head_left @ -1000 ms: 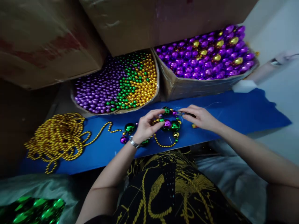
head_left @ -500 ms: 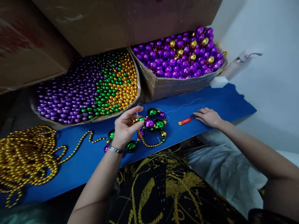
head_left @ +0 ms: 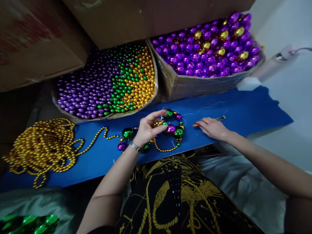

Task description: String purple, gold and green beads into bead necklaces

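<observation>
My left hand [head_left: 149,126], with a metal-band watch on its wrist, is curled at a bead necklace. Its thumb lies against a small green bead [head_left: 165,123] beside a large purple bead [head_left: 171,129]. White thread shows near the fingertips; the exact pinch is partly hidden. More of the necklace, with a large green bead [head_left: 179,132] and a loop of small gold beads [head_left: 165,150], lies on the blue cloth. My right hand [head_left: 212,127] is closed on a red lighter [head_left: 195,125], whose yellow end pokes out left of the fingers. Just beyond that hand lies a small metal tool [head_left: 221,118], partly covered.
A heap of gold bead strands [head_left: 44,144] lies at left on the blue cloth [head_left: 258,112]. Behind are a box of purple, green and gold beads [head_left: 107,87] and a carton of large purple beads [head_left: 195,61]. A pale bottle [head_left: 274,66] stands at right; loose thread crosses the cloth.
My right hand has shifted from the dark tool onto the lighter, covering most of it. My left hand stays at the necklace. The view has swung left.
</observation>
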Available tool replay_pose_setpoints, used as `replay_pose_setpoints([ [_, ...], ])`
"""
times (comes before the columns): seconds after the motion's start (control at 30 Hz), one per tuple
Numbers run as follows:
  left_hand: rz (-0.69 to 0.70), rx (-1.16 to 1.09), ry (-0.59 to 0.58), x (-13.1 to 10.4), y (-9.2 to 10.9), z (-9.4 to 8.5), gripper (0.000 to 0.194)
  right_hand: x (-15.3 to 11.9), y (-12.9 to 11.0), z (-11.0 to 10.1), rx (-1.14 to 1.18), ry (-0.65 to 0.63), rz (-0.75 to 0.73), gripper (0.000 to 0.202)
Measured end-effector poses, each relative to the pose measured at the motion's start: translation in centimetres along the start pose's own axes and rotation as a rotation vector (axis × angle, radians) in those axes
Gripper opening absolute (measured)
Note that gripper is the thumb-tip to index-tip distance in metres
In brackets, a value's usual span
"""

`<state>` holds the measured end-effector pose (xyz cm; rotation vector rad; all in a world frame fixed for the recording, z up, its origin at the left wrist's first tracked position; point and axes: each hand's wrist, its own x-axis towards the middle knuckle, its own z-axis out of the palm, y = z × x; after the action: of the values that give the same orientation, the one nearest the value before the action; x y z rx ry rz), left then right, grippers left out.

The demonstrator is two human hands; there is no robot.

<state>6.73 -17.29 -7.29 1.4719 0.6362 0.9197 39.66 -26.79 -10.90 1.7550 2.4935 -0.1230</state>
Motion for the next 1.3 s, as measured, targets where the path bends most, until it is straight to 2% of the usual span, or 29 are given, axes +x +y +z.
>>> replay_pose_setpoints([
  [0.1,-0.01,-0.034,-0.011,0.4,-0.2,0.1,0.055,2.1,-1.8,-2.8,0.365,0.071,-0.014,0.032],
  [0.17,-0.013,-0.047,-0.015,0.7,-0.5,0.1,0.056,3.8,-3.5,-4.8,0.553,0.058,-0.06,0.03],
  [0.27,-0.027,-0.072,-0.04,1.1,-0.8,0.0,0.057,6.5,-5.6,-7.1,0.666,0.022,-0.131,0.026],
  [0.33,-0.042,-0.101,-0.054,1.3,-1.0,0.0,0.058,8.3,-6.4,-7.7,0.712,0.006,-0.16,0.03],
  [0.53,-0.096,-0.21,-0.04,1.9,-1.7,0.1,0.063,11.8,-6.6,-7.2,0.804,0.053,-0.19,0.054],
  [0.9,-0.139,-0.287,-0.02,2.6,-2.2,0.5,0.062,13.2,-6.2,-6.0,0.736,0.153,-0.211,0.036],
  [1.3,-0.159,-0.236,-0.019,2.1,-1.6,0.8,0.066,12.9,-6.2,-5.9,0.586,0.138,-0.248,0.039],
])
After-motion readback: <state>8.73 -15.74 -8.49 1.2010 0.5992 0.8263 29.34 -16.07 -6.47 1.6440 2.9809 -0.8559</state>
